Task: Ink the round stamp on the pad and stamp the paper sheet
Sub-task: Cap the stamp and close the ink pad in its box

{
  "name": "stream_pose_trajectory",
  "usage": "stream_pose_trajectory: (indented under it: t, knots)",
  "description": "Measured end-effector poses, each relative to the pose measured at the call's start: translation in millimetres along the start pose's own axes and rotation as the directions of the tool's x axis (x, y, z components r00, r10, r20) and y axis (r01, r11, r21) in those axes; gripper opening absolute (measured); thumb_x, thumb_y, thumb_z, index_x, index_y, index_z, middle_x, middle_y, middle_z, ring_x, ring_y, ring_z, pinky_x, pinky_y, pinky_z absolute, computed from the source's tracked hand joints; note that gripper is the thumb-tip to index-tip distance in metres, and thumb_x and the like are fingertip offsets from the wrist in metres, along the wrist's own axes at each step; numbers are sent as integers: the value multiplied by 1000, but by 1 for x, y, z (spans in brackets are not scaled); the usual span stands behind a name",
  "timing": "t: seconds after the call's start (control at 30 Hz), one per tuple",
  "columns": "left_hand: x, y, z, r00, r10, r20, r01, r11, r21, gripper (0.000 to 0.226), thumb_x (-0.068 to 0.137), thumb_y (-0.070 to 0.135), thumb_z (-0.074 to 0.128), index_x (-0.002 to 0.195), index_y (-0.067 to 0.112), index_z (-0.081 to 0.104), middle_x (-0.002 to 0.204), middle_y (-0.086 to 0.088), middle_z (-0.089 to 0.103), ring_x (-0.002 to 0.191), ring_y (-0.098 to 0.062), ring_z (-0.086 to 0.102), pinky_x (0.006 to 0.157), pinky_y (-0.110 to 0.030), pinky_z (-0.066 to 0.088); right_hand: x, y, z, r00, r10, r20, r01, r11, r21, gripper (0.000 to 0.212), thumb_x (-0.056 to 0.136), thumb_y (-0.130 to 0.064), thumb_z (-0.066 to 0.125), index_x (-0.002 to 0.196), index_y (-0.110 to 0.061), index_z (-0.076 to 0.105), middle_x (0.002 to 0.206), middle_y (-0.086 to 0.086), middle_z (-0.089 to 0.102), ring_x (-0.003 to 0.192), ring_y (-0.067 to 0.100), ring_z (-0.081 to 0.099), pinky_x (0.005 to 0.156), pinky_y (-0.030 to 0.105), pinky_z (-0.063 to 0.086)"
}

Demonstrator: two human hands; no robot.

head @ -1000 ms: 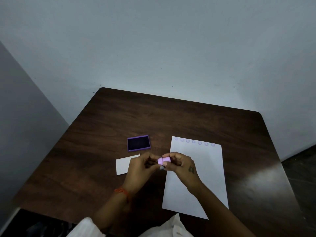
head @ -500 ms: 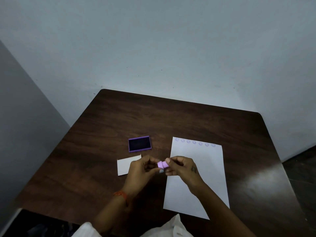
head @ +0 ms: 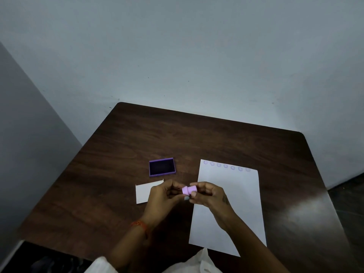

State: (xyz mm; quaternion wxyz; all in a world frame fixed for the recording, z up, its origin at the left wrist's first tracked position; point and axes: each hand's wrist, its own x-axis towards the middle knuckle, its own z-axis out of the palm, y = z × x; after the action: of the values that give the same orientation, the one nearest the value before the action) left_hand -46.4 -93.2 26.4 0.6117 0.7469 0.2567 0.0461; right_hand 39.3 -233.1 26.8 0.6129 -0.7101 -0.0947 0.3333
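A small pink round stamp lies sideways between both hands, a little above the table. My left hand pinches its left end and my right hand grips its right end. The stamp's face is hidden by my fingers. An open purple ink pad with a dark inked surface sits on the table behind my left hand. The white paper sheet lies to the right, under my right hand, with a row of several faint purple round prints along its top edge.
A small white card or lid lies on the dark wooden table beside my left hand. The table stands in a corner, with a pale wall behind and a grey wall at left. White cloth shows at the bottom edge.
Both hands have stayed together over the paper's left edge, shifting their hold on the stamp slightly. The stamp has turned a little between the fingers. Pad and paper have not moved.
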Motion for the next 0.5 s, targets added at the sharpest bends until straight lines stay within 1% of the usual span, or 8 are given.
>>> stream_pose_trajectory:
  t: [0.1, 0.2, 0.27, 0.37, 0.43, 0.5]
  knots:
    - [1, -1, 1, 1000, 14, 27, -13, 999, -39, 14, 73, 26, 76, 85, 25, 69, 89, 4, 75, 85, -12, 70, 85, -37, 58, 4, 1, 1, 997, 67, -29, -67, 998, -9, 28, 79, -24, 70, 101, -8, 68, 95, 11, 73, 81, 21, 72, 83, 34, 59]
    - [5, -3, 1, 1000, 29, -1, -29, 999, -35, 15, 74, 23, 76, 86, 25, 69, 90, 3, 74, 86, -12, 70, 85, -38, 58, 9, 2, 5, 995, 95, -37, -95, 995, 6, 31, 77, -25, 71, 104, -10, 65, 102, 10, 70, 87, 22, 70, 83, 33, 59]
    - [9, -5, 2, 999, 48, -16, -49, 998, -26, 15, 76, 21, 75, 88, 27, 68, 90, 5, 74, 86, -11, 70, 84, -36, 58, 11, 2, 9, 997, 76, -23, -76, 997, -12, 30, 76, -23, 73, 103, -14, 64, 104, 9, 69, 91, 22, 69, 82, 32, 59]
    - [14, -7, 5, 996, 81, -42, -81, 997, -7, 20, 77, 18, 73, 91, 31, 67, 91, 10, 74, 87, -6, 69, 84, -30, 58, 18, 1, 13, 998, 38, -48, -43, 993, -112, 26, 76, -26, 73, 99, -18, 64, 102, 6, 69, 94, 23, 66, 86, 32, 56]
    - [19, -10, 5, 993, 91, -74, -90, 996, 16, 25, 77, 17, 73, 96, 31, 66, 96, 10, 73, 90, -6, 68, 87, -27, 56, 26, 2, 14, 995, -3, -95, -19, 972, -234, 25, 76, -30, 72, 98, -18, 65, 96, 1, 68, 91, 19, 65, 82, 26, 54]
    - [25, -13, 5, 992, 77, -96, -71, 996, 60, 31, 77, 15, 73, 104, 27, 64, 105, 5, 71, 96, -8, 66, 90, -27, 54, 34, 5, 16, 990, -73, -121, 30, 945, -324, 19, 77, -32, 71, 90, -21, 65, 85, -6, 66, 80, 9, 63, 71, 11, 49]
